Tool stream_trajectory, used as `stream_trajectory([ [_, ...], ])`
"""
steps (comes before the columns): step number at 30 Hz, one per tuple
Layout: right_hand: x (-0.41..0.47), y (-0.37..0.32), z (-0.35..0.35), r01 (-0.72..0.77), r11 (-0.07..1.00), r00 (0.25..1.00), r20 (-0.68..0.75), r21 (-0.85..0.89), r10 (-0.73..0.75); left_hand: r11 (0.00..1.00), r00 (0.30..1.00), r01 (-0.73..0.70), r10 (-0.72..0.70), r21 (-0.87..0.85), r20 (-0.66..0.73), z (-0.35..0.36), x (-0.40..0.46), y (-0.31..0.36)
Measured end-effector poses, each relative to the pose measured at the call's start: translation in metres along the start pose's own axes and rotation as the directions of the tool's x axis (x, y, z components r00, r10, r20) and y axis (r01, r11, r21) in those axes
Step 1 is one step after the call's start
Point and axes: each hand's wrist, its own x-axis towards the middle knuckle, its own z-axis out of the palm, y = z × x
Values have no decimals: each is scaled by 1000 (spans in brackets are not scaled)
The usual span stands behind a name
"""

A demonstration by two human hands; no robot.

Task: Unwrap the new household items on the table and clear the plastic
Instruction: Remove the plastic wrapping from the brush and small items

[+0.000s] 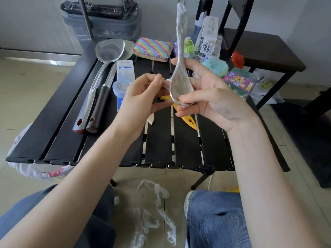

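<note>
a: where's the spoon right now?

b: up in front of me, above the desk point(157, 140). my right hand point(213, 97) holds the wrapped spoon point(180, 76) by its bowl, thumb on one side and fingers curled behind it, so the handle points straight up past the top of the view. the bowl sits low, against my palm side.

a: and your other hand?

b: my left hand point(141, 97) is just beside the bowl, on its left. thumb and forefinger pinch a bit of the plastic film point(167, 80) that's stretched off the spoon's edge. the other fingers are loosely curled.

a: is the film off the handle?

b: no, the handle looks wrapped in crinkled clear film all the way up.

a: what's under your hands?

b: a yellow peeler point(188, 120) lies on the desk slats, partly hidden by my hands. to the left lie a steel spatula point(100, 77) and a dark-handled tool point(100, 106) side by side, with a blue-and-white box point(124, 81) next to them. a rainbow sponge point(152, 49) is at the far edge.

a: any loose plastic?

b: clear scraps point(155, 208) lie on the floor between my knees.
</note>
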Motion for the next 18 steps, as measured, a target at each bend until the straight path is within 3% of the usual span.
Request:
stream_trajectory([
  [5,-1,-5,1,-43,980,995,-92,-196,25,940,977,-205,213,274,-2,-5,-1,4],
  [7,-1,-4,5,-59,964,995,-95,-259,35,836,940,-324,336,442,52,-9,-2,7],
  [9,-1,-4,7,-68,955,995,-95,-290,42,725,920,-357,381,589,89,-11,-3,10],
  [13,-1,-6,10,-86,935,993,-110,-343,51,611,899,-389,414,689,141,-10,-6,9],
  [18,1,-5,14,-94,891,990,-139,-443,36,487,807,-472,574,735,137,-5,-6,-1],
])
